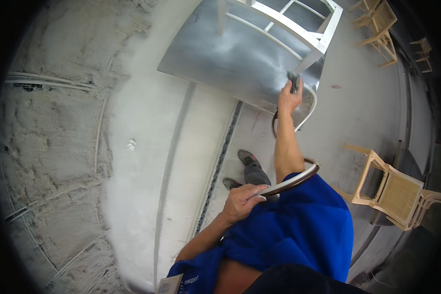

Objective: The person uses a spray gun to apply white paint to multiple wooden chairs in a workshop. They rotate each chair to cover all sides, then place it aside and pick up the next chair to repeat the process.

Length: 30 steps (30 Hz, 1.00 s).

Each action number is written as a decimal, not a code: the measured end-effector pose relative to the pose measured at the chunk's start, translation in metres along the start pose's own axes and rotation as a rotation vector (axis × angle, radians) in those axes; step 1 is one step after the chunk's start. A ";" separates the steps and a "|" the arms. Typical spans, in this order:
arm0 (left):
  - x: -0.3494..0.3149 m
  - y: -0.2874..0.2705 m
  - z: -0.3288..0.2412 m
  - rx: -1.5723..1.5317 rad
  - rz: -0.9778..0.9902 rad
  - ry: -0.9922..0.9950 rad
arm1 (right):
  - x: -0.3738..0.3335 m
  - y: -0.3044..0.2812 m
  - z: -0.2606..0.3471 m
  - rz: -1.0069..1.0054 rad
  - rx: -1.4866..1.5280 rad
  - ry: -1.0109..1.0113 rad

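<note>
A white wooden chair frame [289, 23] stands on a grey metal sheet [201, 54] at the top. Just below one of its corners, my right hand [290, 98] is closed around a dark spray gun [293, 81], with my arm stretched forward. From the gun a pale hose [312, 103] curves down past my forearm. Nearer to my body, my left hand [245, 200] grips a looped section of white and dark hoses [291, 183]. The gun's nozzle and trigger are too small to make out.
Bare wooden chairs with woven seats stand at the right [399, 191] and upper right [381, 19]. A rough, overspray-caked surface [59, 147] with thin pipes runs along the left. My shoes [248, 158] are beside a dark floor strip [220, 157].
</note>
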<state>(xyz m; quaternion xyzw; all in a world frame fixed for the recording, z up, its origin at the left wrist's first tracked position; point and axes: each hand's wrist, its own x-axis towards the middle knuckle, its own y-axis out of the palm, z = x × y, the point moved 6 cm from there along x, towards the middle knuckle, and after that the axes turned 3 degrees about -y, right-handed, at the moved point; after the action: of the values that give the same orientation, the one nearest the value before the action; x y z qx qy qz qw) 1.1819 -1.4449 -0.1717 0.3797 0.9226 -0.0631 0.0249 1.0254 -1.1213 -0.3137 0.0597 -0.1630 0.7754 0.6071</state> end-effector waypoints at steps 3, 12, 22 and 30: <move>0.007 -0.005 0.004 -0.034 -0.028 -0.074 | 0.020 0.067 0.025 0.244 0.064 -0.012; 0.013 0.010 0.050 -0.246 -0.120 -0.419 | 0.009 0.222 0.010 0.311 0.610 0.587; 0.012 0.041 0.128 -0.358 -0.157 -0.670 | -0.005 0.270 -0.092 0.072 -0.197 -0.192; -0.006 0.051 0.082 -0.227 -0.131 -0.344 | 0.077 0.217 0.171 0.269 0.685 0.230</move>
<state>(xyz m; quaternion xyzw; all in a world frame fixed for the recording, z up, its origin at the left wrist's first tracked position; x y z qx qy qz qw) 1.2224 -1.4244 -0.2576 0.2974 0.9286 -0.0244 0.2205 0.7791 -1.1510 -0.1696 0.1496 0.1683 0.8594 0.4591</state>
